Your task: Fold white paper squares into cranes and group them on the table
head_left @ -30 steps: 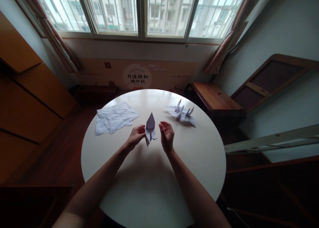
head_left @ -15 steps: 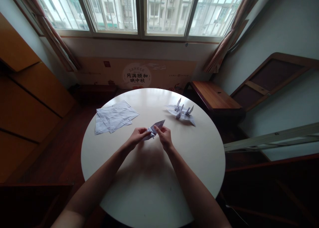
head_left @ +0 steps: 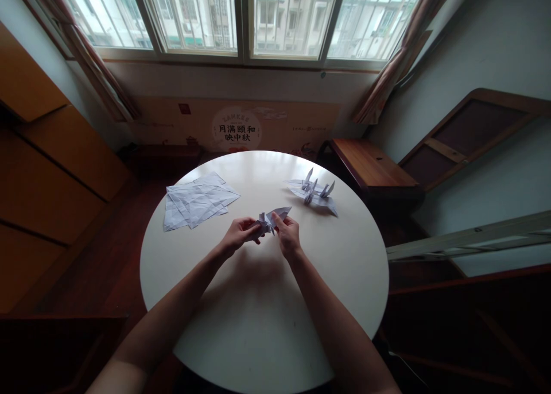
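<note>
Paper crane (head_left: 267, 222) pinched between both hands (head_left: 262, 235), forearms angled inward

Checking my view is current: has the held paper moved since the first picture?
Yes. Against the table, the held paper has turned and shifted slightly right: its long tip, which pointed toward the window, now points right.

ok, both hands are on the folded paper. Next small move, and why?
I'd probably ease the right hand gently outward, with the left hand as anchor: they pinch opposite sides of the folded paper, and its middle looks bunched between them.
</note>
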The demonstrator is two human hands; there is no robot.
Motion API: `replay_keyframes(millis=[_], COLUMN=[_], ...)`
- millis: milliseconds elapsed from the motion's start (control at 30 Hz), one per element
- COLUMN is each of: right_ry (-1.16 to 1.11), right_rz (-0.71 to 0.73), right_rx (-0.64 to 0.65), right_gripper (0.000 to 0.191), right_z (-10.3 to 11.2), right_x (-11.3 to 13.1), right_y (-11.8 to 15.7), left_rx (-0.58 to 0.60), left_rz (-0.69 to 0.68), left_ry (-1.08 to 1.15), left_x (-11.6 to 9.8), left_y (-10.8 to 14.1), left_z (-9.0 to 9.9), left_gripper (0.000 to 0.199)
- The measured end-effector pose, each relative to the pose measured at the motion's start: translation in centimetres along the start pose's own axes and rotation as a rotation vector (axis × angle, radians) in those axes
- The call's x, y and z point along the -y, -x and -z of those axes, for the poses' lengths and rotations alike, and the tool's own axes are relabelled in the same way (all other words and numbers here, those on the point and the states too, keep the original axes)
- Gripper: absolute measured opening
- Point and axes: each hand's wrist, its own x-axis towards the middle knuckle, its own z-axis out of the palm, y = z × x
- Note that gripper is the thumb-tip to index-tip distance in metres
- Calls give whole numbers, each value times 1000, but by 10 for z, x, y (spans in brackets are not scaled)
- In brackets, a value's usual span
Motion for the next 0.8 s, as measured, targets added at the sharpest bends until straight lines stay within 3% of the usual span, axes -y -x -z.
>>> replay_keyframes(millis=[800], right_ry=[-137], right_rz=[-3], right_rx=[-58], right_gripper=[35], right_z=[-3], right_x=[11], right_y=[1], left_rx=[25], left_rz=[2], left_ry=[-82], left_x=[-9], left_y=[0], left_z=[9], left_gripper=[42])
